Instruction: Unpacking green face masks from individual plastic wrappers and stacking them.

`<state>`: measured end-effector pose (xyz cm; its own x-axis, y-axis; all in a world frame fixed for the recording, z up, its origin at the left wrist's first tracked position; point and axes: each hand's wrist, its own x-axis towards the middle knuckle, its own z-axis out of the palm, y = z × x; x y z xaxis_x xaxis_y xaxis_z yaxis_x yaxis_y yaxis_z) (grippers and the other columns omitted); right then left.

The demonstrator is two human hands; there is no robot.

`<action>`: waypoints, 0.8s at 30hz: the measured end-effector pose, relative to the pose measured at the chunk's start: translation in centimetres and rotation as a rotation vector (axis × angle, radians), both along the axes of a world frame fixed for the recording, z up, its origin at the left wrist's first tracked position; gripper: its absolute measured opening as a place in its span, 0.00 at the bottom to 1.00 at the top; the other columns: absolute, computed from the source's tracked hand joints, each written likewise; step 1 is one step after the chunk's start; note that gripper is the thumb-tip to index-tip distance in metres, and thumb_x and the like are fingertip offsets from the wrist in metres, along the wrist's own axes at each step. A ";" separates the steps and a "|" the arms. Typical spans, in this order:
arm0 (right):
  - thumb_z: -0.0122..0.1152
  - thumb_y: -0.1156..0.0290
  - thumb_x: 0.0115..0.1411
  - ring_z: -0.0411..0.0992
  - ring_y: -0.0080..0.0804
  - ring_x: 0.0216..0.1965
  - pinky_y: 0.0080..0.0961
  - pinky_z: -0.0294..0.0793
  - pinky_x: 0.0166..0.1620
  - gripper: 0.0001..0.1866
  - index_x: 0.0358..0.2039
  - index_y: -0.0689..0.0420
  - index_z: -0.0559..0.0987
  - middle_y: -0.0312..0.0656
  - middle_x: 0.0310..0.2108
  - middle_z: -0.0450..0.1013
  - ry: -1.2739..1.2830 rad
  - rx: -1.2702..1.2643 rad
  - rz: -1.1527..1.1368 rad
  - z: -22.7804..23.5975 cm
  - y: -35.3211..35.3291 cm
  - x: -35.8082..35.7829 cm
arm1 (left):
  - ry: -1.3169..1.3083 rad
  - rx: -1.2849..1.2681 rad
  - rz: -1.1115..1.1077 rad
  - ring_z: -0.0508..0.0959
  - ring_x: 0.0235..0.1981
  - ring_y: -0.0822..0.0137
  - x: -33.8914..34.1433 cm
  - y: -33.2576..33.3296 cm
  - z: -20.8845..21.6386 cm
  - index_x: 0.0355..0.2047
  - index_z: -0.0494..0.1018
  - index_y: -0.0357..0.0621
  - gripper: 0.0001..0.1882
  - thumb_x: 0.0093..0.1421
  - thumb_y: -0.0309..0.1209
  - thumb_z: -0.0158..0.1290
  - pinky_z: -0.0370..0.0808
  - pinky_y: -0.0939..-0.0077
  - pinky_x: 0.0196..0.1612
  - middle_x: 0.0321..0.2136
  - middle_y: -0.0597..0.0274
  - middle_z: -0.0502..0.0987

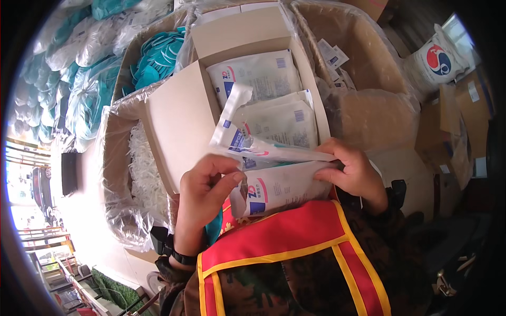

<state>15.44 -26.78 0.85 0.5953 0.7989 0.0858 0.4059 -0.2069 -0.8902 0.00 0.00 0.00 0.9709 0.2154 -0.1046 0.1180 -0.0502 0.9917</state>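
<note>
Item: white printed pouch [287, 187], one, mouth parted, with a teal edge showing inside; located in front of the red apron with yellow trim [279, 237], at the near end of an open white carton [176, 124].

Left hand [208, 184]: grip pinching the pouch's left edge between thumb and forefinger. Right hand [350, 168]: grip pinching the pouch's right end, thumb on the near face, fingers behind.

Carton contents: further printed pouches [255, 76], lying in overlapping rows, barcodes uppermost.

Adjacent stock — plastic-lined cardboard boxes: far left, teal pads [158, 55], heaped; near left, whitish strips [145, 171], loose; right, small white packets [333, 55], gathered along the left wall.

Far right: white sack [437, 60], with a red-and-blue emblem.
</note>
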 end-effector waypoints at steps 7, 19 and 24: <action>0.69 0.80 0.49 0.76 0.32 0.37 0.25 0.74 0.41 0.16 0.40 0.60 0.76 0.43 0.34 0.74 -0.030 0.040 0.013 -0.3 0.6 -0.1 | -0.142 0.103 0.324 0.64 0.18 0.86 0.9 -0.9 3.4 0.38 0.74 0.37 0.12 0.52 0.17 0.60 0.60 0.91 0.21 0.33 0.67 0.74; 0.67 0.80 0.54 0.71 0.16 0.33 0.15 0.71 0.38 0.12 0.38 0.57 0.74 0.32 0.33 0.73 0.439 0.299 -0.130 -1.3 0.9 1.3 | -0.112 0.206 -0.021 0.60 0.17 0.84 0.3 0.1 2.3 0.41 0.73 0.37 0.15 0.51 0.17 0.59 0.57 0.84 0.20 0.16 0.70 0.67; 0.65 0.78 0.55 0.71 0.17 0.34 0.15 0.70 0.40 0.10 0.37 0.56 0.74 0.32 0.32 0.74 0.783 0.553 -0.129 -2.1 2.0 2.1 | -0.045 0.219 -0.080 0.57 0.17 0.83 0.8 0.0 1.6 0.46 0.70 0.39 0.22 0.50 0.18 0.59 0.54 0.84 0.20 0.14 0.74 0.60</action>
<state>17.51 -24.78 -1.21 0.7242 0.6890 -0.0283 -0.3405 0.3216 -0.8835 0.77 0.02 1.60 0.9884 0.1502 -0.0205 0.0613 -0.2722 0.9603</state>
